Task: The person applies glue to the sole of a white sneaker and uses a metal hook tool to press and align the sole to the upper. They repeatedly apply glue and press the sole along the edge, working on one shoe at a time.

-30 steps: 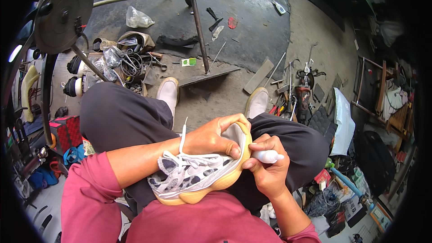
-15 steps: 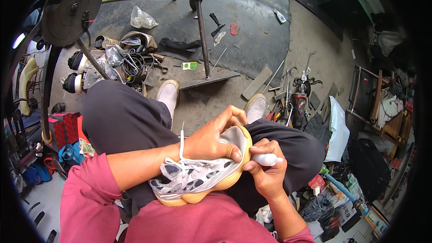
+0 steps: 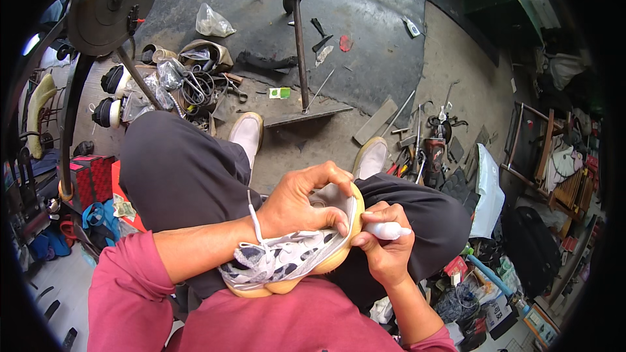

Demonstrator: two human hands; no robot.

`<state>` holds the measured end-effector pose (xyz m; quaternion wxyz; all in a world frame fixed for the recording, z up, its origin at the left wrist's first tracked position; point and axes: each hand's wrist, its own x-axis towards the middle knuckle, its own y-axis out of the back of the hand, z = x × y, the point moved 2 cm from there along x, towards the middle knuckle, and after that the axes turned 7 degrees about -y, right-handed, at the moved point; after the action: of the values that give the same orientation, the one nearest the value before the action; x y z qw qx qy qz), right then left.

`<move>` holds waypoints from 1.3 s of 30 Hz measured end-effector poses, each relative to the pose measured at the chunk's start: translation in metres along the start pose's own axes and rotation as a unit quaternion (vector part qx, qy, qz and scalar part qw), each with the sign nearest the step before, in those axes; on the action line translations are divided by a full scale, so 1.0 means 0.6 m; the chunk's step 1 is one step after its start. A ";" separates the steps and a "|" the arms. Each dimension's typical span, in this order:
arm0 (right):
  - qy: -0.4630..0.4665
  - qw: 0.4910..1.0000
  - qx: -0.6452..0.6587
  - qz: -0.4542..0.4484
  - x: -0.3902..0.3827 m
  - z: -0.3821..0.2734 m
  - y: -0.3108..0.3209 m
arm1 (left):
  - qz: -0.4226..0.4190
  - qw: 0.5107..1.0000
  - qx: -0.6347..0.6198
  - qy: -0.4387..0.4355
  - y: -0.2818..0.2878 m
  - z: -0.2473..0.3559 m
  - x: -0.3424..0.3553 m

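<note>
A plastic bag (image 3: 213,22) lies on dark matting (image 3: 385,65).

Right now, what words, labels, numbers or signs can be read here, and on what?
White card, lower right: dark printed characters; I won't copy them out.
Green-and-white packet on the floor: any print too small to read.
White bottle in the right hand: no legible lettering.
Sneaker: none legible.
</note>
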<state>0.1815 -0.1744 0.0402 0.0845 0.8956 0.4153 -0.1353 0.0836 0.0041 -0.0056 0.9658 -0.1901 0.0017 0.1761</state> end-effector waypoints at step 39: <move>-0.036 0.999 -0.025 0.007 -0.004 0.005 0.006 | -0.051 0.989 -0.104 0.095 -0.005 -0.031 0.012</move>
<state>0.1822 -0.1792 0.0385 0.1224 0.8906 0.4091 -0.1564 0.0925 -0.0031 -0.0223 0.9439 -0.3054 0.0657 0.1068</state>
